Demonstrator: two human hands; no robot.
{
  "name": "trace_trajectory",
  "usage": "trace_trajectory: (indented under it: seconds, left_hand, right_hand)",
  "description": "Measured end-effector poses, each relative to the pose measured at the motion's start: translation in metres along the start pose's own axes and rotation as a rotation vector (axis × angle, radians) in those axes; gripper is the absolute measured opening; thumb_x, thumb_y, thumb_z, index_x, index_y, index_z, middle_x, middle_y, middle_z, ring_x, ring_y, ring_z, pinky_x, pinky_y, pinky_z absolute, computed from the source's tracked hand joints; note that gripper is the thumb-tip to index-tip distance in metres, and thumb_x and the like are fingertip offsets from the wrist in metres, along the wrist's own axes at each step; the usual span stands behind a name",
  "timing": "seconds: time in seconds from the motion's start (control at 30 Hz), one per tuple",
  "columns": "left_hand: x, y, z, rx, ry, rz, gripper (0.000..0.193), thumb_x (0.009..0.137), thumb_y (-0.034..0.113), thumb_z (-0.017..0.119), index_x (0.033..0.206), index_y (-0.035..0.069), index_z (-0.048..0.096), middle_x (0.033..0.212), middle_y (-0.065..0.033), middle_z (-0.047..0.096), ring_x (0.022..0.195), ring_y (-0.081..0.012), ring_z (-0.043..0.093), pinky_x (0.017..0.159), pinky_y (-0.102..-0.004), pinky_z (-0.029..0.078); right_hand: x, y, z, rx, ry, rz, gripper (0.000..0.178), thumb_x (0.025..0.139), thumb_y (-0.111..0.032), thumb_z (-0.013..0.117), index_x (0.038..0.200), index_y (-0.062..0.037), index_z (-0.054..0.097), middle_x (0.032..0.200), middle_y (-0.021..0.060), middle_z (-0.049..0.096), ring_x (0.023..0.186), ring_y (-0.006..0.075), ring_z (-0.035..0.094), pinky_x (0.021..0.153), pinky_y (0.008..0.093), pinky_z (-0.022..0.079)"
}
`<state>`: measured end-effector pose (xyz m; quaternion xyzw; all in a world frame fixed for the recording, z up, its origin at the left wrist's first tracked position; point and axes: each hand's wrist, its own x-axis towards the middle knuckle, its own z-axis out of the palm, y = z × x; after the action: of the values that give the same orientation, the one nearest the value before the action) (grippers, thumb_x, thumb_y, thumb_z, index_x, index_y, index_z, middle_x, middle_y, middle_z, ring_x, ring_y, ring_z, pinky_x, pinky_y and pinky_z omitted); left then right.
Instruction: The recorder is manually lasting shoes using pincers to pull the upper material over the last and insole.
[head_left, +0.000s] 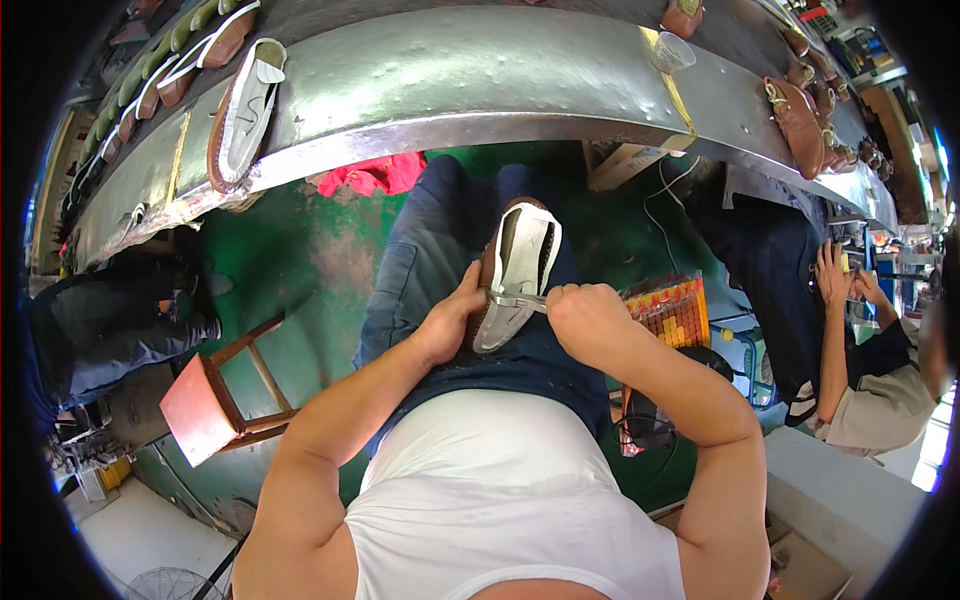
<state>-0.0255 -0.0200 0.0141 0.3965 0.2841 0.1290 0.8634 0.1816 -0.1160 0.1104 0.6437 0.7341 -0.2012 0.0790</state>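
Observation:
Across my lap lies a brown shoe upper (524, 245), its pale inner sole side facing up and its edge turned white around the rim. My left hand (453, 316) is closed around the shoe's left side near the lower end. In my right hand (588, 316) are metal pincers (517, 299), gripped in a fist. Their jaws reach leftward over the shoe, touching its left edge beside my left fingers. What the jaws pinch is too small to make out.
A metal-covered bench (430, 80) curves ahead, with a similar shoe (248, 115) at left, a plastic cup (674, 51) and brown shoes (797, 125) at right. A wooden stool (205, 408) stands left. A co-worker (868, 390) sits right, beyond an orange patterned box (668, 312).

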Motion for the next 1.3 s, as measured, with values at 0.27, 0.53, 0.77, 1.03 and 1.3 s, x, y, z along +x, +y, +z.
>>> trace_trajectory:
  seconds: [0.27,0.53,0.77,1.03,1.3]
  left_hand:
    - [0.036,-0.039,-0.009,0.710,0.645,0.178,0.055,0.107,0.037,0.026,0.138,-0.002,0.049,0.129,-0.0268,0.059,0.123,-0.0409,0.054,0.106,-0.0414,0.042]
    - [0.024,-0.018,-0.001,1.302,0.411,0.518,0.051,0.102,0.025,0.043,0.149,0.007,0.037,0.155,-0.0247,0.026,0.140,-0.0428,0.033,0.107,-0.0433,0.041]
    - [0.025,0.003,-0.004,1.470,0.220,0.343,0.058,0.100,0.026,0.048,0.153,0.014,0.029,0.158,-0.0255,0.018,0.135,-0.0443,0.041,0.105,-0.0444,0.044]
    - [0.022,0.038,0.017,1.624,0.065,0.031,0.074,0.094,0.041,0.058,0.156,0.020,0.023,0.157,-0.0317,0.013,0.129,-0.0468,0.047,0.100,-0.0465,0.049]
    - [-0.016,0.024,0.015,0.993,0.219,-0.186,0.103,0.077,0.026,0.079,0.156,0.010,0.016,0.142,-0.0317,0.043,0.128,-0.0449,0.050,0.107,-0.0394,0.040]
  right_hand:
    - [-0.002,0.003,0.033,0.223,0.149,-0.014,0.022,0.082,-0.005,0.060,0.102,0.0035,0.056,0.091,0.0203,0.064,0.088,0.0365,0.065,0.077,0.0424,0.054]
    - [0.013,0.017,0.037,0.206,0.230,0.164,0.023,0.087,-0.009,0.061,0.104,0.0042,0.054,0.090,0.0203,0.063,0.085,0.0383,0.065,0.075,0.0453,0.053]
    - [0.019,0.056,0.002,0.918,-0.385,0.356,0.024,0.093,-0.023,0.061,0.094,0.0011,0.058,0.075,0.0168,0.064,0.066,0.0280,0.066,0.063,0.0399,0.053]
    - [0.061,0.035,0.032,0.361,0.216,0.185,0.037,0.098,-0.034,0.054,0.095,0.0027,0.055,0.083,0.0251,0.066,0.081,0.0451,0.065,0.073,0.0513,0.052]
    - [0.039,0.043,0.025,0.765,0.091,0.218,0.034,0.096,-0.033,0.057,0.097,0.0013,0.057,0.080,0.0197,0.067,0.074,0.0369,0.067,0.071,0.0429,0.053]
